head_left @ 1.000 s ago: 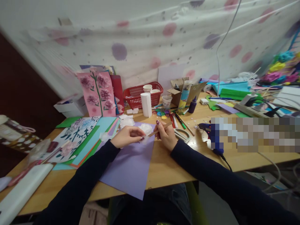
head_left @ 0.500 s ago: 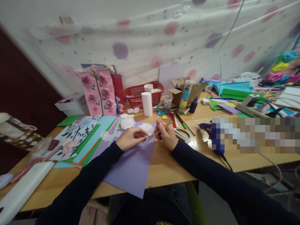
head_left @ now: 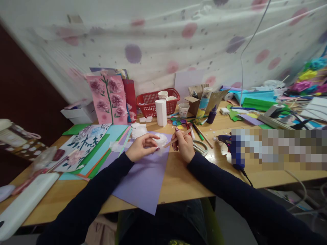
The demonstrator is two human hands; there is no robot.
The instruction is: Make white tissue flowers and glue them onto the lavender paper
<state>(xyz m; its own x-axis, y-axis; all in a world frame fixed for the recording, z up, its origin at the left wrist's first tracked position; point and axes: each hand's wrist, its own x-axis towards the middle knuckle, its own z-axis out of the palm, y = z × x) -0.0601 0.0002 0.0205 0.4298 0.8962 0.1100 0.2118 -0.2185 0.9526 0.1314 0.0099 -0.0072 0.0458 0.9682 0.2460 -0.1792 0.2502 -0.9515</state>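
Note:
Over the purple sheet of paper [head_left: 145,180], my left hand [head_left: 141,147] has its thumb and fingers apart, close to the tip of a flat wooden craft stick [head_left: 170,142]. That stick is pinched between the thumb and fingers of my right hand [head_left: 184,146], slanting down to the left. Behind the stick's tip sits a white ruffled paper flower [head_left: 160,139]. A second white paper flower [head_left: 138,131] lies past my left hand. Something pale and thin shows near the stick's tip, too blurred to make out.
Scissors [head_left: 200,147] lie beside my right hand. Farther right rests a blue glue gun [head_left: 233,151] with its cord. A white paper roll [head_left: 160,113], red basket [head_left: 146,107], paper cup [head_left: 183,109] and purple bottle [head_left: 212,114] stand behind. Coloured sheets [head_left: 102,153] are stacked left.
My left thumb and fingers have spread wider apart and drawn slightly away from the stick's tip. My right hand still holds the stick. The view has shifted slightly.

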